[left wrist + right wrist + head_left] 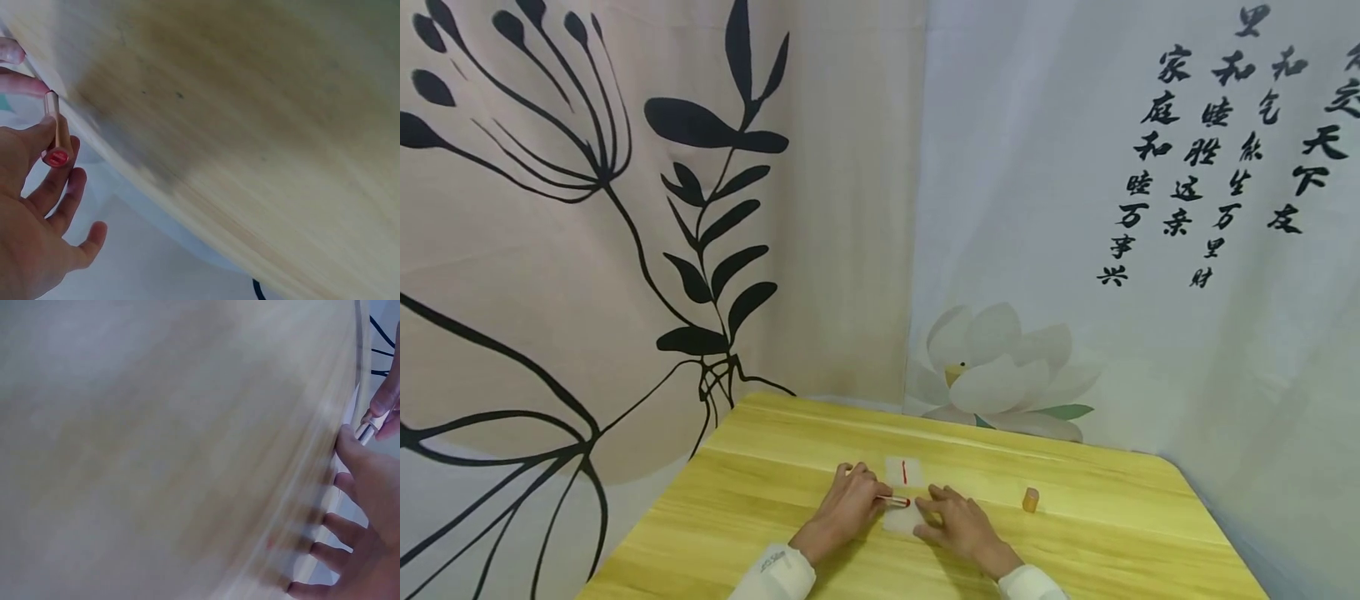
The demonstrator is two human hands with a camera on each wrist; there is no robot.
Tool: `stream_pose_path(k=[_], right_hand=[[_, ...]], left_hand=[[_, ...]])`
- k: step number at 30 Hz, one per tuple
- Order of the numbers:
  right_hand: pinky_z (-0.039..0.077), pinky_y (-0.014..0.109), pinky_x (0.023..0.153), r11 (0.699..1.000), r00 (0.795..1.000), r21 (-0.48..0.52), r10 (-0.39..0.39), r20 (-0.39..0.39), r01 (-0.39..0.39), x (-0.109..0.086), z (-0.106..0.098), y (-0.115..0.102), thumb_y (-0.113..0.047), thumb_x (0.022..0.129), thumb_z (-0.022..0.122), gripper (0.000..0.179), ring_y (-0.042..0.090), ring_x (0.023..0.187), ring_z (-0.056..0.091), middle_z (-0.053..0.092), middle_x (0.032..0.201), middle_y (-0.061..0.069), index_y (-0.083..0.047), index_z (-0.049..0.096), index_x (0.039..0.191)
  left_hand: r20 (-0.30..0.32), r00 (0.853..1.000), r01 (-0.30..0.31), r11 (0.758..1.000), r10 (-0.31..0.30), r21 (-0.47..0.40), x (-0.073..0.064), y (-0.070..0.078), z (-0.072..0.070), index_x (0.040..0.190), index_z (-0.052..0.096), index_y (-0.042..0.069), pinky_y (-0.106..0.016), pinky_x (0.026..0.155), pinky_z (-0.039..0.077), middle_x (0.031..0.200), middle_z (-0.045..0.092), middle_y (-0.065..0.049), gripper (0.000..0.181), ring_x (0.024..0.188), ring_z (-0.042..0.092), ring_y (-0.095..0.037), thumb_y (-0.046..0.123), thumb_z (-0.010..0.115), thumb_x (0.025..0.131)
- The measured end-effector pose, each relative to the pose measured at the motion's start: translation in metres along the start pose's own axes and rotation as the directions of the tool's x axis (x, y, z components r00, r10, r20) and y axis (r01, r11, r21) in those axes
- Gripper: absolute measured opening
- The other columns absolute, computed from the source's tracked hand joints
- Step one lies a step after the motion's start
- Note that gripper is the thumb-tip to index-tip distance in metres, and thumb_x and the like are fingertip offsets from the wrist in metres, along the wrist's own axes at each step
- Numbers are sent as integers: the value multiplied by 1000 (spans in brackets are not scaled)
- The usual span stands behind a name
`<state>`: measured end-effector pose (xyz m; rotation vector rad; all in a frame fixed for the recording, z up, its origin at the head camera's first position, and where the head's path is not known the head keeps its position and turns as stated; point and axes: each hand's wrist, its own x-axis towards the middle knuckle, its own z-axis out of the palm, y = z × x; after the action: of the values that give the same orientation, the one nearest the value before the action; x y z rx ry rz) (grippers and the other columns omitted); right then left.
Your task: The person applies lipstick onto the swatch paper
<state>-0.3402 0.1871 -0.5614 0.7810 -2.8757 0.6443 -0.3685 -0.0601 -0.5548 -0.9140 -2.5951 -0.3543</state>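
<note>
Tube [892, 500], slim and red-tipped, sits in your left hand [848, 502], clamped between thumb and forefinger, and its red tip points across toward your right hand [961, 523]. In the left wrist view, your other left fingers fan out loosely, the little finger standing apart, and a round red end of the tube faces the camera. Your right fingers are spread apart and hold nothing; their tips rest on the wooden table [737, 533], with the thumb at the right edge of a pale blank sheet [901, 521]. The tube lies just above that sheet's far edge as the head view shows it; whether it touches the paper, you cannot tell from here. Just beyond is a second pale sheet [893, 472], bearing one upright red stroke [905, 472]. A small orange-brown cap [1031, 500] stands on the table to the right, well apart from your right hand. Behind the table hangs a printed backdrop [850, 208].
</note>
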Motion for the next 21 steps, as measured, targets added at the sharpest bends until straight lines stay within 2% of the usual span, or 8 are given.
stream_pose_path(k=[8, 17, 21], right_hand=[[40, 84, 91, 999, 1000, 28, -27, 0, 27, -1, -3, -1, -39, 95, 76, 51, 62, 128, 51, 55, 144, 32, -7, 70, 134], [38, 84, 93, 999, 1000, 32, -7, 22, 6, 0, -1, 2, -43, 95, 74, 54, 60, 131, 49, 53, 146, 31, -8, 69, 135], [38, 84, 93, 1000, 1000, 30, -6, 16, 6, -1, -1, 2, -43, 95, 75, 53, 60, 131, 49, 54, 146, 31, -8, 69, 135]], left_hand=[[-28, 999, -24, 1000, 24, -2, -5, 6, -4, 101, 84, 25, -54, 98, 45, 86, 69, 13, 12, 87, 57, -10, 23, 83, 90], [-9, 999, -40, 998, 41, 49, -8, 9, -8, 103, 84, 26, -56, 100, 44, 87, 70, 12, 12, 89, 58, -11, 23, 82, 91], [22, 999, -36, 998, 35, 50, -9, 12, -11, 107, 84, 27, -57, 101, 43, 92, 72, 12, 16, 92, 58, -11, 22, 81, 93]])
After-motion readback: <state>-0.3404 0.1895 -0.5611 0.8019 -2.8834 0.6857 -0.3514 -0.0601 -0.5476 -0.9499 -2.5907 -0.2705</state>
